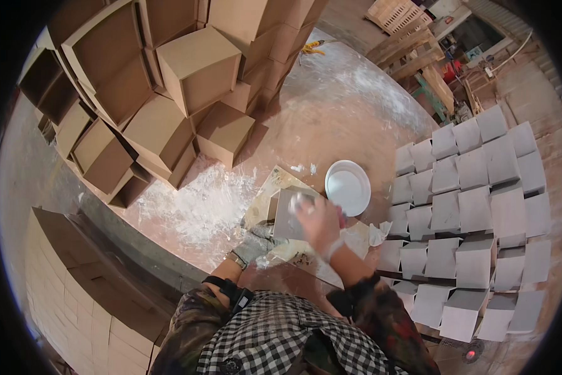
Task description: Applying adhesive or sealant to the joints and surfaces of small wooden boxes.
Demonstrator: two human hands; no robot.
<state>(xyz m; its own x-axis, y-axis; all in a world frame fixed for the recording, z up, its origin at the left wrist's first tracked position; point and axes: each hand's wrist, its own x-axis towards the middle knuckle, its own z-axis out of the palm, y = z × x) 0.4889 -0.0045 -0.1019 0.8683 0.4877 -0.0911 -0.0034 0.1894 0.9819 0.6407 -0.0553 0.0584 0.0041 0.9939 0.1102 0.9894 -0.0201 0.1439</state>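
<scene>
In front of me a small box (285, 215), grey-white on its upper face and brown on its left side, rests over a stained board (271, 187). My left hand (256, 244), in a grey work glove, grips the lower left edge of this box. Over the box's right part, my bare right hand (320, 225) is closed around a tool that is smeared by motion. A whitish end and a bit of red show beside the fingers; its kind is not clear. Just beyond the right hand stands a round white tub (348, 187) with pale content.
Brown open boxes (200, 69) are piled high at the far left. On the right, rows of grey-white coated boxes (459, 209) stand close together. A cardboard stack (84, 294) is at the near left. Wooden pallets (412, 50) and a yellow tool (313, 47) lie farther back.
</scene>
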